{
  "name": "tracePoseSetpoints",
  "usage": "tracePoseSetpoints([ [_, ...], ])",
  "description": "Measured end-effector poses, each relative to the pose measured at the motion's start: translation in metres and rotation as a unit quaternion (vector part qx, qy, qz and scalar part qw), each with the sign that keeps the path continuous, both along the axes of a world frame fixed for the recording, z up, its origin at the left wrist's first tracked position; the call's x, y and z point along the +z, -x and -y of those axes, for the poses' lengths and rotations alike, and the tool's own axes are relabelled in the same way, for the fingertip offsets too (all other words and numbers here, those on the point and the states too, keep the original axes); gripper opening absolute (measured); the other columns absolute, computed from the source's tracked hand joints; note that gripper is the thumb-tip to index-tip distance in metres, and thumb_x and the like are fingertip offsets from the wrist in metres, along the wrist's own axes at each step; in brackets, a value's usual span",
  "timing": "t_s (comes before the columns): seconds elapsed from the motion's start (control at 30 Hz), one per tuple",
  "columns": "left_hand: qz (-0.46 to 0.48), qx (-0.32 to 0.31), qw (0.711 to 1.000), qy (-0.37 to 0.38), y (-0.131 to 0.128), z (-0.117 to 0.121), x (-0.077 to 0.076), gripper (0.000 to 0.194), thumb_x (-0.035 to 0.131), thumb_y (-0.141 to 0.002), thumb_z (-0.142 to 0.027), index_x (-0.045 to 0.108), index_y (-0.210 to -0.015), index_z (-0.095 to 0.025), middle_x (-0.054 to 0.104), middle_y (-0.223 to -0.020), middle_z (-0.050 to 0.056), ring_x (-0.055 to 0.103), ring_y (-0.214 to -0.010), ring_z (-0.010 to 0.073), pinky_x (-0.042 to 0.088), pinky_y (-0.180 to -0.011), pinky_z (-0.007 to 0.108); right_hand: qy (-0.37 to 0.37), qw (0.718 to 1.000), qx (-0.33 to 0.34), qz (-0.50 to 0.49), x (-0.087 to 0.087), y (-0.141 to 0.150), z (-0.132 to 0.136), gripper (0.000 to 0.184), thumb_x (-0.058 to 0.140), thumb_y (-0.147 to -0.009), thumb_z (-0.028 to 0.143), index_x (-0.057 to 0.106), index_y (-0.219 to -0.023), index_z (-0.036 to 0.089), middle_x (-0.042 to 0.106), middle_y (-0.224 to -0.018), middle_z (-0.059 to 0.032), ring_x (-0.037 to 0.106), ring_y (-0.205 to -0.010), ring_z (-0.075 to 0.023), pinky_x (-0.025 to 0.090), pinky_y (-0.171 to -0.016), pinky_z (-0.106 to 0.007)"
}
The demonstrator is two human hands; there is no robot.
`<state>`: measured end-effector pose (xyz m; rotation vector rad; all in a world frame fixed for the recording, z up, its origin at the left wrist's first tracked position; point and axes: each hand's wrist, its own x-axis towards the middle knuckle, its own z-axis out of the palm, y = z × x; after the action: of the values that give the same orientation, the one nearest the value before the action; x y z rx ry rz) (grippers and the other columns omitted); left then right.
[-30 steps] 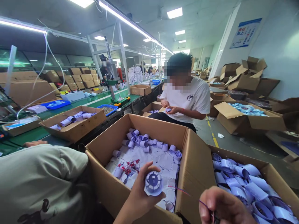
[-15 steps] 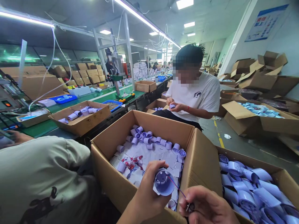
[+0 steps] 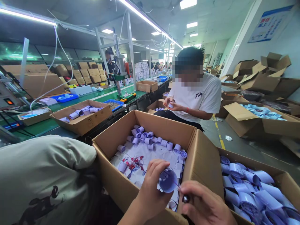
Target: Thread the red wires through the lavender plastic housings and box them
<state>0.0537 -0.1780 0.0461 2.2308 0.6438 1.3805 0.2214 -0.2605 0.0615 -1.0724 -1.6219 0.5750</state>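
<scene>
My left hand is wrapped around a pale lavender plastic cup, its open mouth turned toward me. A thin red wire comes out of the cup. My right hand pinches this wire close to the cup's rim, and a small shiny dark round part shows at the fingers. Both hands are over the near side of a large cardboard box. Inside lie several similar cups and a cluster of red parts with wires on white sheets.
A second carton full of cups stands at the right. A person in a white shirt sits opposite, handling a small part. Another person's sleeve is close on my left. Beyond it, a shallow carton rests on the green bench.
My right hand has come nearer the cup, leaving less wire showing between them. The cup has shifted slightly right and turned. The hand of the person at left has left the view.
</scene>
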Motion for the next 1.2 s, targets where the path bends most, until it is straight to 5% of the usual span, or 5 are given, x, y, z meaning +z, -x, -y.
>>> tracePoseSetpoints([
  [0.17, 0.007, -0.015, 1.000, -0.022, -0.007, 0.007, -0.001, 0.058, 0.060, -0.082, -0.017, 0.037, -0.134, -0.025, 0.059, -0.111, 0.010, 0.054, -0.105, 0.0242, 0.049, -0.091, 0.038, -0.165, 0.943, -0.213, 0.193, 0.003, 0.011, -0.007, 0.014, 0.061, -0.090, 0.026, 0.070, -0.101, 0.029, 0.061, -0.116, -0.0099, 0.061, -0.092, -0.0233, 0.056, -0.068, -0.032],
  [0.3, 0.041, -0.025, 0.998, -0.039, -0.014, 0.012, -0.002, 0.064, 0.054, -0.077, -0.008, 0.035, -0.136, -0.023, 0.060, -0.110, 0.010, 0.054, -0.104, 0.0234, 0.052, -0.087, 0.037, -0.220, 0.904, -0.235, 0.282, 0.008, 0.020, -0.013, 0.010, 0.059, -0.089, 0.021, 0.068, -0.090, 0.025, 0.059, -0.118, -0.0096, 0.057, -0.098, -0.0248, 0.055, -0.070, -0.035],
  [0.7, 0.062, -0.054, 0.997, 0.007, -0.017, 0.015, -0.002, 0.070, 0.061, -0.078, -0.009, 0.034, -0.139, -0.028, 0.057, -0.114, 0.009, 0.053, -0.107, 0.0229, 0.048, -0.093, 0.036, -0.172, 0.945, -0.207, 0.186, 0.018, 0.024, -0.006, 0.020, 0.048, -0.099, 0.031, 0.068, -0.098, 0.029, 0.066, -0.116, -0.0045, 0.067, -0.097, -0.0160, 0.058, -0.074, -0.024],
  [0.87, 0.102, -0.080, 0.982, 0.140, -0.012, 0.021, -0.001, 0.070, 0.068, -0.078, -0.013, 0.036, -0.137, -0.035, 0.051, -0.123, 0.007, 0.054, -0.111, 0.0229, 0.046, -0.095, 0.034, -0.136, 0.970, -0.161, 0.117, 0.016, 0.017, -0.002, 0.040, 0.048, -0.094, 0.055, 0.058, -0.121, 0.027, 0.067, -0.120, -0.0047, 0.067, -0.107, -0.0153, 0.056, -0.087, -0.018],
  [1.2, 0.242, -0.348, 0.810, 0.406, -0.006, 0.025, 0.017, 0.067, 0.079, -0.072, -0.039, 0.045, -0.129, -0.041, 0.049, -0.124, 0.001, 0.055, -0.110, 0.0192, 0.044, -0.093, 0.029, -0.168, 0.959, -0.177, 0.143, 0.011, 0.024, -0.003, 0.038, 0.051, -0.097, 0.041, 0.051, -0.128, 0.020, 0.070, -0.114, -0.0062, 0.067, -0.108, -0.0136, 0.051, -0.095, -0.016],
])
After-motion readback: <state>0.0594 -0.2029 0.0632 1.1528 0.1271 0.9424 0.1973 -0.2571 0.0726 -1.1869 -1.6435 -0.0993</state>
